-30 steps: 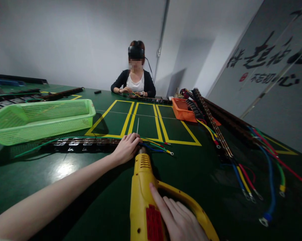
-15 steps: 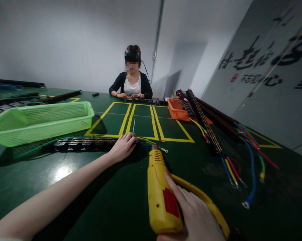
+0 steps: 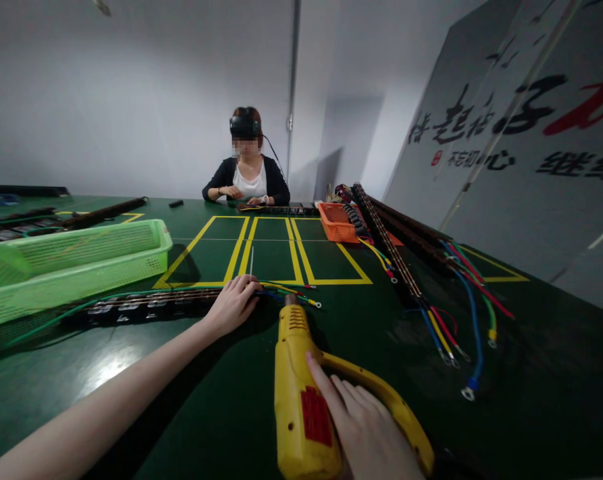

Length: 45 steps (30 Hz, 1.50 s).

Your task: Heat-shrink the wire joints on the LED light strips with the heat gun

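Note:
A yellow heat gun [image 3: 296, 393] with a red label lies along my right hand [image 3: 366, 420], which is wrapped round it. Its nozzle [image 3: 291, 300] points away from me toward the wires. My left hand [image 3: 234, 303] has its fingers curled over the right end of a long black busbar-like strip [image 3: 151, 305], gripping the wire bundle there. From under those fingers, coloured wires [image 3: 286, 290] with ring terminals run out to the right. A thin white strip, perhaps a cable tie [image 3: 252, 261], sticks up beside the fingertips. The fingertips' underside is hidden.
At left stands a green mesh basket [image 3: 76, 267]. An orange basket [image 3: 336, 223] sits at the far right-centre, near long dark strips [image 3: 391, 240] whose wires [image 3: 471, 333] trail toward me. Yellow tape [image 3: 294, 250] marks the green table [image 3: 206, 413]. Across it sits another person [image 3: 249, 177].
The view has shifted, so everything appears farther left. My hands keep their holds on the heat gun and the wire bundle. One hand of the person opposite has lifted slightly.

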Tool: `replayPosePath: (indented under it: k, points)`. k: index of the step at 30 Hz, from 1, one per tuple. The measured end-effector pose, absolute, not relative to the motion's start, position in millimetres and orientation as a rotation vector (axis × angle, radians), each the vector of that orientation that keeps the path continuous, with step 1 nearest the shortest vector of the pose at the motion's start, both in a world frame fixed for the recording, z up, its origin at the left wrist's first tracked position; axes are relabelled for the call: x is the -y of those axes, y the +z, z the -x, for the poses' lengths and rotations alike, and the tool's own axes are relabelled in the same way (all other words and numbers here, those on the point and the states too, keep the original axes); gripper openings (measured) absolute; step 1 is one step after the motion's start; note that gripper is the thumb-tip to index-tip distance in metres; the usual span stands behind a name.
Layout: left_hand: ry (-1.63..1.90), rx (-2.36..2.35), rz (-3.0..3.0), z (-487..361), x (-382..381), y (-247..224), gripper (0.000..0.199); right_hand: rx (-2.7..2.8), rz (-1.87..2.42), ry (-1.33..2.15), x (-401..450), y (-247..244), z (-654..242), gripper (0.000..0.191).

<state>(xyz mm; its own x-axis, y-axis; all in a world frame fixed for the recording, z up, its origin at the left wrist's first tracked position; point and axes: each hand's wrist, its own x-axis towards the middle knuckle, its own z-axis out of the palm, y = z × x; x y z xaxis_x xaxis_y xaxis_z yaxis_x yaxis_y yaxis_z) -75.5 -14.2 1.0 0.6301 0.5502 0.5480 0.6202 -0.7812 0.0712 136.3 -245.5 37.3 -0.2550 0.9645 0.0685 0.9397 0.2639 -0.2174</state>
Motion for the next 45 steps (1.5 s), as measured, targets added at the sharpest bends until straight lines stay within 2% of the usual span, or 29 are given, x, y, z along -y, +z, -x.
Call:
replayPosePath:
  k: [2,8,13,21,28,30,34,36,38,42,45]
  points:
    - [-0.862,0.986,2.715,74.7,14.1,1.2,0.018,2.365,1.813,0.23,243.2,39.2,-127.3,0.103]
    - [-0.88,1.074,2.624,68.0,13.5,0.4,0.016,2.411,1.783,0.205,233.8,37.0,-100.4,0.106]
    - [-0.888,1.156,2.588,65.9,13.7,-1.6,0.016,2.418,1.827,0.334,229.8,39.5,-96.2,0.111]
    - [-0.919,1.233,2.588,70.3,17.3,1.5,0.013,2.378,1.827,0.285,235.1,38.8,-113.9,0.094]
    - [-1.101,1.098,2.622,74.9,13.7,0.0,0.014,2.32,1.802,0.251,243.0,37.5,-139.2,0.117]
    - [-1.196,1.048,2.551,76.9,15.0,0.0,0.021,2.287,1.807,0.227,244.9,34.8,-144.2,0.126]
    - [-1.331,1.002,2.335,79.0,20.5,-0.7,0.05,2.254,1.814,0.222,246.6,31.3,-147.6,0.134]
    - [-1.306,0.953,2.269,78.2,22.9,-1.2,0.053,2.25,1.81,0.224,246.3,30.8,-147.7,0.134]
    - [-1.144,0.866,2.334,76.5,24.3,-0.9,0.048,2.262,1.801,0.225,245.7,30.1,-148.4,0.134]
    - [-0.754,0.723,2.626,73.1,23.4,2.7,0.033,2.308,1.798,0.142,245.3,25.6,-152.0,0.12]
    - [-0.724,0.833,2.66,72.3,21.5,4.7,0.03,2.332,1.797,-0.024,245.8,18.0,-153.5,0.102]
